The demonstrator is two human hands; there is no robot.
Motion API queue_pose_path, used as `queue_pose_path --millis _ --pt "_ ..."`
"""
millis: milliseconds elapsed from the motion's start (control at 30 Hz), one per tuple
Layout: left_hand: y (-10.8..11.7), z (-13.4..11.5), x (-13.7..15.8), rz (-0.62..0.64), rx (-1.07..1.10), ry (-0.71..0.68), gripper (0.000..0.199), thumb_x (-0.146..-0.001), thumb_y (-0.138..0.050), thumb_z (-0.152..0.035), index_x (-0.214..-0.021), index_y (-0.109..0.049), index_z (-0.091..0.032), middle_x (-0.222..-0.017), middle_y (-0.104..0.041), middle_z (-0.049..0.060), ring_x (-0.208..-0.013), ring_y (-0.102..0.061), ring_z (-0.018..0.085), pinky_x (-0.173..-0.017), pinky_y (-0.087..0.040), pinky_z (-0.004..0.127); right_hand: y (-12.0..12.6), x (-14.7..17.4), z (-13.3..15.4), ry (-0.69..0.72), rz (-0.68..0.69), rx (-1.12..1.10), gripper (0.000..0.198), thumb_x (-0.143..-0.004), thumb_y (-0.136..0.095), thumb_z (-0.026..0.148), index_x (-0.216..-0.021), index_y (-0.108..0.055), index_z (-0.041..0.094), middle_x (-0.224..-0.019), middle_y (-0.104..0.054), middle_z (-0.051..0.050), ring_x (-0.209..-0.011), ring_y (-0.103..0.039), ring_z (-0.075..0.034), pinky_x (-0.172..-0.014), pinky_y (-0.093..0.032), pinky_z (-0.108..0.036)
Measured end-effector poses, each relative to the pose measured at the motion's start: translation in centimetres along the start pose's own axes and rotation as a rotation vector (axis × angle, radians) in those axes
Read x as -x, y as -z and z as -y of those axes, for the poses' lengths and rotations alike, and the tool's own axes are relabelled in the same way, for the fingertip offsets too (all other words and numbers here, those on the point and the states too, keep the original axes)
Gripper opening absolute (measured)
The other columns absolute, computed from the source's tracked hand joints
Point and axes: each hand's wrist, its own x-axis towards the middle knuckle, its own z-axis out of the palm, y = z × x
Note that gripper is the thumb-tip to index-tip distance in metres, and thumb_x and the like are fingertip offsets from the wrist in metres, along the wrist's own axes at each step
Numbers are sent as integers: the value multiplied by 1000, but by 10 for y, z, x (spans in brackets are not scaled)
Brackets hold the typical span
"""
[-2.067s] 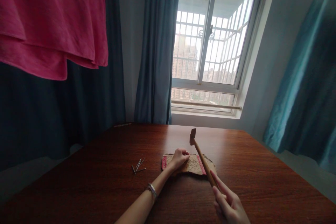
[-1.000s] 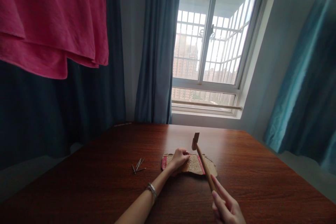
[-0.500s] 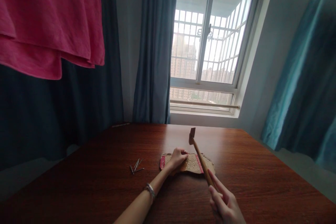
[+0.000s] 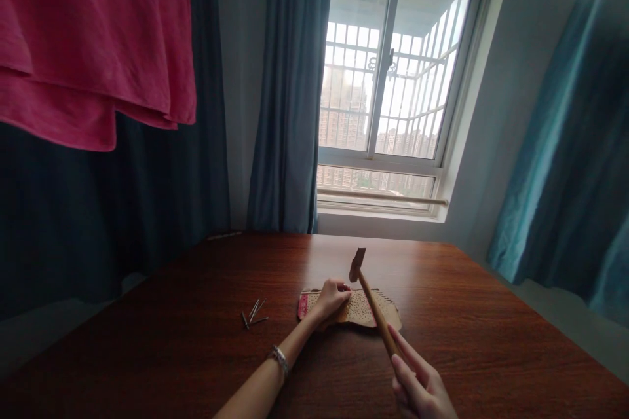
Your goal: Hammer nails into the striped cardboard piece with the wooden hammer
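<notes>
My right hand (image 4: 420, 380) is wrapped round the wooden handle of a hammer (image 4: 376, 308). The hammer's head is raised a little above the table, just right of my left hand. On a flat piece of cardboard (image 4: 362, 311) with a dotted pattern and pink bands rests my left hand (image 4: 335, 296), its fingers pinched together. Whatever is between those fingertips is too small to make out. Several loose nails (image 4: 253, 315) lie on the table to the left of the cardboard.
The brown wooden table (image 4: 187, 353) reaches to the wall below a barred window (image 4: 383, 78). Blue curtains (image 4: 289, 91) hang on both sides. A pink cloth (image 4: 98, 46) hangs at the upper left.
The hammer's head has come down slightly and a little to the left, toward my left hand. My left hand stays in place on the cardboard.
</notes>
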Motion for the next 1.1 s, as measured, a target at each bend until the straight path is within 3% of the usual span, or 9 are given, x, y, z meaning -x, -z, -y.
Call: queue_pose_path --millis 233,533,800,933,1100 --pt "-3 5 -3 -20 -31 6 22 -67 -52 -25 -75 -67 -12 -76 -68 5 -72 -59 17 -63 -41 23 1 -4 -9 -13 -10 0 89 -64 -60 60 -135 -28 16 -43 -28 12 -35 -17 -2 -33 -11 -14" --pt "1 -2 -1 19 -43 -2 23 -70 -52 -27 -79 -67 -12 -80 -68 5 -74 -60 16 -66 -43 22 12 -10 -24 11 -61 96 99 -60 -58 66 -135 -27 9 -39 -36 10 -33 -24 -2 -35 -14 -15" --pt "24 -7 -1 121 -108 -36 30 -64 -60 -29 -87 -68 -12 -86 -67 6 -80 -59 18 -71 -43 24 14 -4 -10 35 -37 59 96 -64 -58 62 -137 -22 9 -41 -32 11 -34 -19 -2 -34 -9 -15" --pt "37 0 -3 121 -27 -17 46 -56 -69 -28 -99 -65 -12 -98 -65 10 -88 -59 21 -77 -43 25 11 -3 -5 23 -22 47 98 -64 -59 62 -137 -20 9 -42 -27 12 -35 -15 -2 -34 -7 -15" --pt "42 7 -2 158 -38 -1 33 -61 -65 -34 -85 -69 -12 -84 -68 6 -79 -59 19 -71 -43 25 11 -3 -5 26 -30 41 95 -65 -60 59 -137 -23 9 -42 -31 11 -35 -19 -3 -35 -11 -16"
